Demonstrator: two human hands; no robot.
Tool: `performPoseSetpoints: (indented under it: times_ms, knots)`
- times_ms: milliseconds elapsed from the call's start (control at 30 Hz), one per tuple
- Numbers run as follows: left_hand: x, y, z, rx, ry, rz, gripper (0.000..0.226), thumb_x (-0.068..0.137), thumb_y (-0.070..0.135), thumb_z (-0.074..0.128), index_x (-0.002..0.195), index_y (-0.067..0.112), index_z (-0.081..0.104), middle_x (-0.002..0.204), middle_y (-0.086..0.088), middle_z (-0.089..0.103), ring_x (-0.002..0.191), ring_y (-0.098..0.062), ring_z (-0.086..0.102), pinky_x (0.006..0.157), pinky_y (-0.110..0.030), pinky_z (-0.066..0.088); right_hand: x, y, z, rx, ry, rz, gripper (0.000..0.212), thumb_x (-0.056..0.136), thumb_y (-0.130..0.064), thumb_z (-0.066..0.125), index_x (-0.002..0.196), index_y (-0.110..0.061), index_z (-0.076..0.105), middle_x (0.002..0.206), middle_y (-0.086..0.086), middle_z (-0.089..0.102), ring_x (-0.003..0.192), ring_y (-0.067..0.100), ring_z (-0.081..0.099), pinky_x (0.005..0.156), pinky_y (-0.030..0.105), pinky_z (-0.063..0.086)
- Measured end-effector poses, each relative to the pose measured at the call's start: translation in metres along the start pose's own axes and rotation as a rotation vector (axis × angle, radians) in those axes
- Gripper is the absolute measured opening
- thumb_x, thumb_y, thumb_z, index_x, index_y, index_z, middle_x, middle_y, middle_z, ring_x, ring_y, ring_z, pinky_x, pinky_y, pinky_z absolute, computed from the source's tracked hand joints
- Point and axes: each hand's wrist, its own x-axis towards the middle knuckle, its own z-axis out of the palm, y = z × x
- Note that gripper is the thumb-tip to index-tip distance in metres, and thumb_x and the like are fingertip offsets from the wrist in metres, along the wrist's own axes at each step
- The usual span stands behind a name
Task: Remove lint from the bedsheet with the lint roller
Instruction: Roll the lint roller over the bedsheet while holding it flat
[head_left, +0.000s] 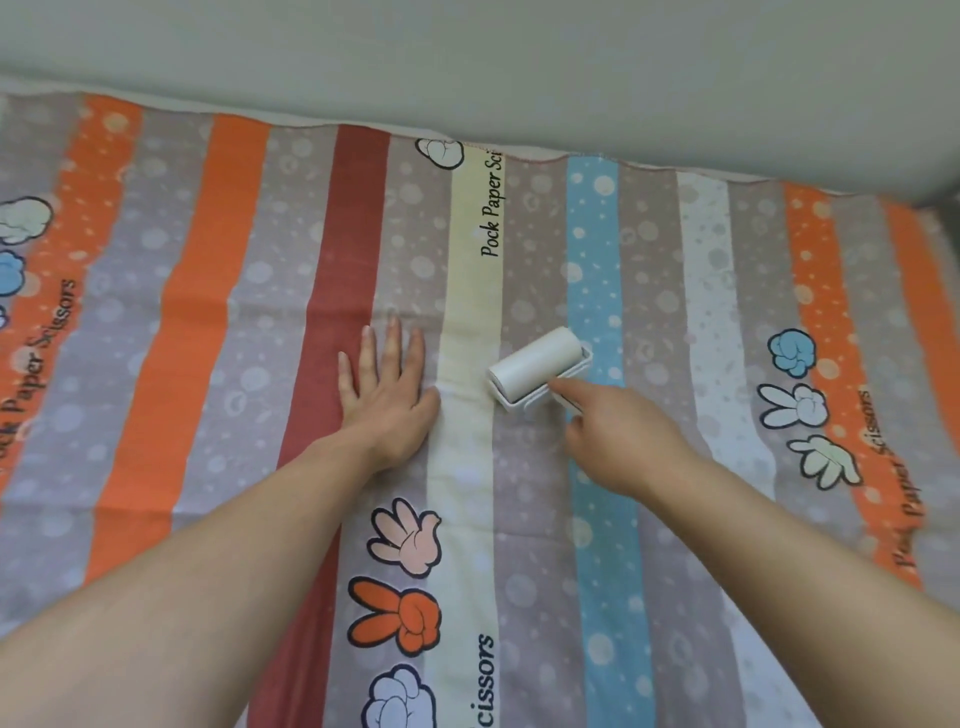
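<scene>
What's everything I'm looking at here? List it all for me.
bedsheet: one, striped in grey, orange, red, cream, blue and white with cartoon hand prints and lettering, spread flat across most of the view.
lint roller: one, white, lying on the sheet near the cream and blue stripes.
plain surface: one, pale grey-green, beyond the sheet's far edge.
left hand: one, pressed flat on the sheet, fingers straight, left of the roller.
right hand: one, holding the roller's handle, forefinger stretched along it.

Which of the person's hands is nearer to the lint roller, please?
Right. The right hand grips the lint roller by its handle, forefinger stretched toward the frame; the left hand lies flat on the bedsheet, apart, to the roller's left.
</scene>
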Motion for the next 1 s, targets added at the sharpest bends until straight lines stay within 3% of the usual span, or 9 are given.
performPoseSetpoints:
  times_ms: [300, 433, 567, 667, 767, 833, 900, 933, 1000]
  knots:
    - [-0.011, 0.002, -0.006, 0.047, 0.055, 0.031, 0.077, 0.102, 0.056, 0.03, 0.161, 0.029, -0.012, 0.164, 0.003, -0.032, 0.148, -0.023, -0.035, 0.119, -0.049, -0.022, -0.076, 0.051, -0.008, -0.119, -0.127, 0.064, 0.056, 0.091, -0.024, 0.04, 0.14, -0.049, 0.038, 0.13, -0.006, 0.059, 0.104, 0.018, 0.057, 0.066, 0.027, 0.042]
    - [-0.023, -0.009, -0.011, 0.1, 0.092, 0.024, 0.081, 0.101, 0.06, 0.034, 0.162, 0.028, -0.008, 0.167, -0.003, -0.025, 0.151, -0.024, -0.029, 0.122, -0.05, -0.016, -0.094, 0.062, -0.035, -0.18, -0.233, 0.075, 0.052, 0.09, -0.029, 0.044, 0.135, -0.053, 0.043, 0.105, -0.008, 0.058, 0.078, 0.01, 0.051, 0.061, 0.025, 0.041]
    - [-0.027, -0.024, -0.017, 0.124, 0.088, -0.016, 0.085, 0.097, 0.069, 0.031, 0.161, 0.031, -0.009, 0.167, -0.002, -0.024, 0.152, -0.026, -0.027, 0.121, -0.057, -0.015, -0.104, 0.068, -0.066, -0.261, -0.322, 0.104, 0.048, 0.087, -0.03, 0.046, 0.127, -0.058, 0.047, 0.087, -0.022, 0.053, 0.066, -0.001, 0.051, 0.053, 0.018, 0.037]
    - [-0.021, -0.031, -0.02, 0.153, 0.127, -0.005, 0.085, 0.097, 0.07, 0.03, 0.161, 0.03, -0.008, 0.168, -0.003, -0.021, 0.152, -0.028, -0.025, 0.119, -0.061, -0.014, -0.102, 0.051, -0.092, -0.271, -0.277, 0.094, 0.047, 0.086, -0.031, 0.048, 0.119, -0.064, 0.05, 0.078, -0.02, 0.057, 0.056, 0.002, 0.056, 0.052, 0.02, 0.045]
    - [-0.012, -0.045, -0.024, 0.128, 0.193, -0.027, 0.082, 0.097, 0.067, 0.029, 0.162, 0.029, -0.005, 0.168, -0.003, -0.019, 0.153, -0.028, -0.024, 0.119, -0.062, -0.015, -0.074, 0.004, -0.093, -0.118, -0.112, 0.059, 0.05, 0.09, -0.025, 0.047, 0.122, -0.064, 0.045, 0.075, -0.015, 0.059, 0.044, 0.004, 0.051, 0.042, 0.019, 0.036]
    - [-0.007, -0.063, -0.025, 0.133, 0.209, -0.034, 0.083, 0.097, 0.069, 0.026, 0.162, 0.029, -0.007, 0.168, -0.001, -0.02, 0.153, -0.026, -0.025, 0.12, -0.06, -0.014, -0.038, -0.035, -0.074, -0.014, 0.033, 0.0, 0.053, 0.093, -0.022, 0.045, 0.135, -0.054, 0.043, 0.098, -0.006, 0.063, 0.058, 0.006, 0.056, 0.05, 0.022, 0.04]
    - [-0.004, -0.078, -0.025, 0.15, 0.212, -0.018, 0.086, 0.095, 0.074, 0.021, 0.162, 0.029, -0.009, 0.168, 0.002, -0.022, 0.152, -0.024, -0.026, 0.121, -0.057, -0.014, 0.002, -0.072, -0.049, 0.067, 0.125, -0.058, 0.055, 0.094, -0.018, 0.043, 0.144, -0.042, 0.04, 0.13, 0.002, 0.06, 0.093, 0.021, 0.063, 0.071, 0.025, 0.045]
    - [-0.003, -0.082, -0.025, 0.142, 0.218, -0.012, 0.088, 0.094, 0.075, 0.021, 0.161, 0.029, -0.01, 0.167, 0.002, -0.023, 0.152, -0.023, -0.027, 0.121, -0.056, -0.015, 0.024, -0.086, -0.036, 0.091, 0.146, -0.07, 0.055, 0.094, -0.017, 0.043, 0.146, -0.038, 0.039, 0.14, 0.002, 0.054, 0.11, 0.026, 0.059, 0.082, 0.028, 0.045]
    - [0.0, -0.085, -0.023, 0.124, 0.216, -0.005, 0.09, 0.094, 0.075, 0.021, 0.161, 0.027, -0.013, 0.167, 0.003, -0.024, 0.152, -0.022, -0.028, 0.121, -0.054, -0.017, 0.064, -0.109, -0.019, 0.133, 0.18, -0.069, 0.056, 0.094, -0.018, 0.042, 0.147, -0.035, 0.038, 0.146, 0.002, 0.049, 0.126, 0.028, 0.05, 0.096, 0.032, 0.043]
